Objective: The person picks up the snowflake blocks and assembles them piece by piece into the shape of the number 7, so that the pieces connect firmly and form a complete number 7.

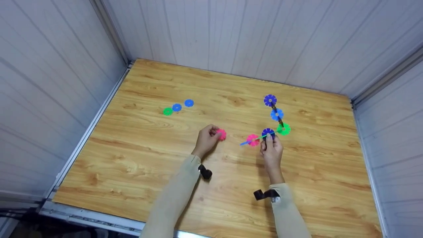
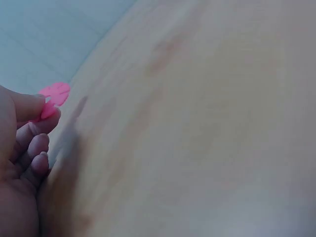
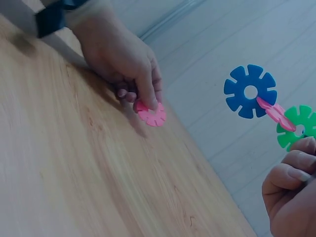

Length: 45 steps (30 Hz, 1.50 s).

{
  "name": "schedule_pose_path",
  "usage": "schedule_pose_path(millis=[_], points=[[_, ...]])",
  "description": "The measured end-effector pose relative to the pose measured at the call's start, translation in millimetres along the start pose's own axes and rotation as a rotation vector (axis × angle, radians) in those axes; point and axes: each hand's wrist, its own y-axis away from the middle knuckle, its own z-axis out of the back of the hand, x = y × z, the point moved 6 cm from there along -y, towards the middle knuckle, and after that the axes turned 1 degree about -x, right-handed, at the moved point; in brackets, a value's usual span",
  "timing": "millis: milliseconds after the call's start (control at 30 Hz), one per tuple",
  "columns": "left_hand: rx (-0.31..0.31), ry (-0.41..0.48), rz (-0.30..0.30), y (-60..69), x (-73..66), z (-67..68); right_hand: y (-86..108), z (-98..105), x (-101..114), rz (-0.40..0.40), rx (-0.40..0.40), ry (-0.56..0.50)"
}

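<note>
My left hand (image 1: 205,140) pinches a pink notched disc (image 1: 221,134) between thumb and fingers; the left wrist view shows the same pink disc (image 2: 58,92) at the fingertips. Farther right, my right hand (image 1: 273,153) grips a chain of interlocked notched discs by a dark blue disc (image 1: 264,132). Toward the left hand, the chain ends in a pink disc (image 1: 250,140) and an edge-on blue disc (image 1: 244,143). Its other end bends away through a green disc (image 1: 287,129), a light blue disc (image 1: 274,116) and a purple-blue disc (image 1: 266,99). A gap separates the held pink disc from the chain.
Left of the hands, a loose green disc (image 1: 165,111) lies beside a blue disc (image 1: 176,105), with another blue disc (image 1: 189,100) close by. The wooden table (image 1: 132,185) is bounded by white panel walls (image 1: 224,36) at the back and sides.
</note>
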Motion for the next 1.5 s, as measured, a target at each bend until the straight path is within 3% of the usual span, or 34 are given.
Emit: schedule_pose_path(millis=[167, 300, 533, 800, 1033, 1200, 1500], points=[[0.021, 0.060, -0.004, 17.4, -3.7, -7.9, -3.1, 0, 4, 0.005, -0.025, 0.007], [0.011, 0.082, -0.007, 25.1, -4.7, -6.9, -2.8, -1, 2, -0.011, -0.039, -0.013], [0.018, 0.139, -0.007, 28.6, -4.9, 0.4, -4.8, -4, 2, -0.004, -0.051, -0.055], [-0.003, 0.224, 0.045, 28.5, -2.8, 4.5, -3.9, -5, 2, -0.023, -0.005, -0.130], [0.037, 0.257, -0.007, 40.0, -50.3, 8.8, -4.6, -1, 4, -0.016, 0.025, -0.191], [0.073, 0.290, -0.014, 41.3, -64.8, 6.6, -4.8, -1, 5, -0.025, 0.023, -0.206], [0.100, 0.254, -0.101, 45.0, -93.3, 9.1, -3.8, -6, 7, -0.037, 0.039, -0.228]])
